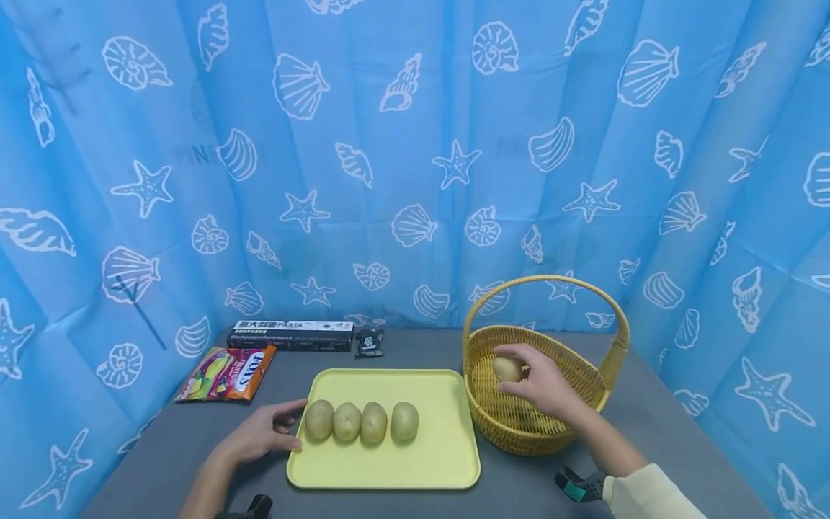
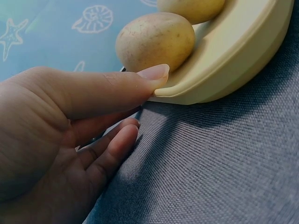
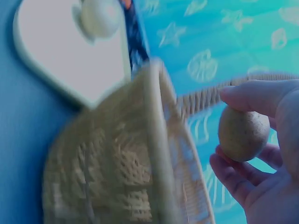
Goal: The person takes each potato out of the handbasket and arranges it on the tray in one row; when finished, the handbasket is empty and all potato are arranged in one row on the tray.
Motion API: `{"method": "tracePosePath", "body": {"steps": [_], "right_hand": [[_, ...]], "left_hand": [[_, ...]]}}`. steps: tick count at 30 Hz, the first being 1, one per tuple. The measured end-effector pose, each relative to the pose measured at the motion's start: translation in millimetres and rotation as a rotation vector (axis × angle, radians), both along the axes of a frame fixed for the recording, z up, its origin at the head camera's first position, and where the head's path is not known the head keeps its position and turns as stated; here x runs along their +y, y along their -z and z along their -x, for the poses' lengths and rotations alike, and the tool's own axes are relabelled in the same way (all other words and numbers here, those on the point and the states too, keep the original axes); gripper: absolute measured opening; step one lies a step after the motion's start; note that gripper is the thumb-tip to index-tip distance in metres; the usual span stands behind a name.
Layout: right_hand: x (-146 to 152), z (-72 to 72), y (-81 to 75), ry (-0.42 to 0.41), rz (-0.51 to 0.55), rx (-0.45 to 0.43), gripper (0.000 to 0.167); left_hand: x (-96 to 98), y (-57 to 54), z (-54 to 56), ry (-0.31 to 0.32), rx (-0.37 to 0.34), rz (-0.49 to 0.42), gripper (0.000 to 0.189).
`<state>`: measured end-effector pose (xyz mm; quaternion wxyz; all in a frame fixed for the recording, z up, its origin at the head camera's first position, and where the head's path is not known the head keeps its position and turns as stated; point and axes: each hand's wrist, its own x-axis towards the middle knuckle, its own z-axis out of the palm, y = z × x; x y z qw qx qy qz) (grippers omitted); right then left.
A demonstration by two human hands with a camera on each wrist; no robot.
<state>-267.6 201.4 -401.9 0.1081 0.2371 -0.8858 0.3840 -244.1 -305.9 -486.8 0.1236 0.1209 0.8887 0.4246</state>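
Note:
My right hand (image 1: 541, 382) holds a potato (image 3: 243, 133) between thumb and fingers, over the opening of a yellow wicker basket (image 1: 519, 436) with a tall arched handle. In the right wrist view the basket's rim (image 3: 159, 140) stands beside that hand. My left hand (image 1: 259, 432) is at the left edge of a pale yellow tray (image 1: 389, 472). Its straight thumb (image 2: 117, 91) rests on the tray's rim, and the lower fingers hang loosely bent beside it. Several potatoes (image 1: 374, 423) sit in a row across the tray, the leftmost potato (image 2: 156, 42) close to the left thumb.
Behind the tray lie a dark pasta box (image 1: 292, 337) and a small black packet (image 1: 369, 343). A colourful candy bag (image 1: 227, 375) lies at the left. A blue shell-patterned curtain (image 1: 415, 180) hangs round the grey tabletop (image 1: 259, 497).

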Motion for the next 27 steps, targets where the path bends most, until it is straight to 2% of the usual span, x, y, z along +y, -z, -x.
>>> {"method": "tracePosePath", "body": {"steps": [6, 11, 15, 24, 27], "right_hand": [[-29.5, -15.4, -5.0, -0.025, 0.099, 0.015, 0.054], [-49.1, -23.4, -4.6, -0.087, 0.170, 0.044, 0.051], [-65.0, -27.3, -2.0, -0.133, 0.230, 0.023, 0.049], [-104.7, -37.4, 19.3, -0.213, 0.310, -0.043, 0.050], [-114.3, -41.4, 27.3, -0.199, 0.291, -0.087, 0.051]], "left_hand": [[0.1, -0.8, 0.5, 0.010, 0.008, 0.017, 0.082], [0.5, -2.2, 0.1, 0.005, 0.009, 0.001, 0.081], [0.6, -3.6, -0.3, 0.011, 0.019, -0.004, 0.080], [-1.9, -0.2, 0.8, 0.018, 0.008, -0.003, 0.080], [-1.8, 1.0, 1.5, 0.010, 0.002, -0.001, 0.080]]}}
